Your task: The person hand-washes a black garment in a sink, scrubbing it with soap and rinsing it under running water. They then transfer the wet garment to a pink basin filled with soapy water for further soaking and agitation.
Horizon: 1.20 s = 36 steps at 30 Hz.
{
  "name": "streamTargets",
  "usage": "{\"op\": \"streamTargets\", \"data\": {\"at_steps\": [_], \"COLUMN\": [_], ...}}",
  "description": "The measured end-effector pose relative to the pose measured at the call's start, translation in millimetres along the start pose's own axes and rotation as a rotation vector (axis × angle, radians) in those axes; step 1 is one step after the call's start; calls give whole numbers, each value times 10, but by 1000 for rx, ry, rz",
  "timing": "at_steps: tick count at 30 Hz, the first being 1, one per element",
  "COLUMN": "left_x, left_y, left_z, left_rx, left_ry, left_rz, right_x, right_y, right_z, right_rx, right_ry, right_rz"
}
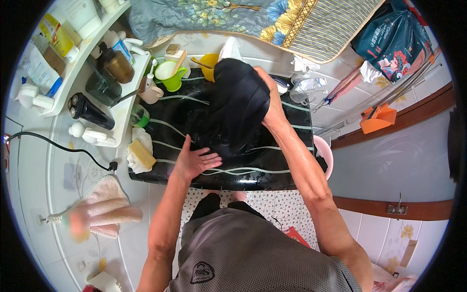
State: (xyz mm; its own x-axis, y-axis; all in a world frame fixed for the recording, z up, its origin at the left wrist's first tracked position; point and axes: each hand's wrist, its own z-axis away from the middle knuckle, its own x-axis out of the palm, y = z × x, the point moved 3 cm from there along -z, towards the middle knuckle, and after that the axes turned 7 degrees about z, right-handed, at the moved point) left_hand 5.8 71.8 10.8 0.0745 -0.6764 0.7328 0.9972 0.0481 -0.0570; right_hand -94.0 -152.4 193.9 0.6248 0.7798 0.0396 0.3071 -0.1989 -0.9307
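Observation:
A wet-looking black cloth (240, 98) hangs over the dark basin of a black sink counter (255, 177). My right hand (270, 96) grips its upper right side, with the fingers partly hidden behind it. My left hand (199, 158) is spread palm up at the front of the basin, holding nothing, below the cloth's lower left part. A yellow bar of soap (142, 153) rests on white material at the counter's left edge. Behind the cloth, at the back of the counter, is a yellow cup (207, 65).
Along the counter's left and back stand a green mug (170, 76), a pink cup (150, 94) and a green bottle (139, 116). Wall shelves (126, 106) with toiletries flank the left. Clear plastic bottles (304, 87) and a pink basin (324, 155) are at the right.

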Motion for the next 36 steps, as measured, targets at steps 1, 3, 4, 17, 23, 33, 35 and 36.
{"op": "streamTargets", "data": {"at_steps": [1, 3, 4, 17, 23, 33, 35, 36], "left_x": [44, 226, 444, 392, 473, 1009, 985, 959], "left_y": [-45, -219, -330, -129, -46, -246, -257, -268], "left_z": [-4, -68, -23, -258, -227, -129, -143, -150], "left_rx": [-64, -197, -180, 288, 448, 513, 437, 397], "left_ry": [-39, -114, -66, -210, -243, -516, -522, -522], "left_rz": [80, 238, 268, 0, -134, -185, -187, -189], "right_x": [49, 139, 170, 679, 394, -868, -973, -983], "right_y": [-105, -293, -373, -709, -606, 626, 824, 951], "right_z": [-30, -62, -62, 608, 1130, 1619, 1528, 1475], "right_rx": [-21, -77, -104, -95, 45, 154, 167, 189], "right_ry": [-6, -33, -41, -19, 116, 227, 282, 275], "right_rz": [3, -18, -25, -513, -442, -974, -1143, -1177]}}
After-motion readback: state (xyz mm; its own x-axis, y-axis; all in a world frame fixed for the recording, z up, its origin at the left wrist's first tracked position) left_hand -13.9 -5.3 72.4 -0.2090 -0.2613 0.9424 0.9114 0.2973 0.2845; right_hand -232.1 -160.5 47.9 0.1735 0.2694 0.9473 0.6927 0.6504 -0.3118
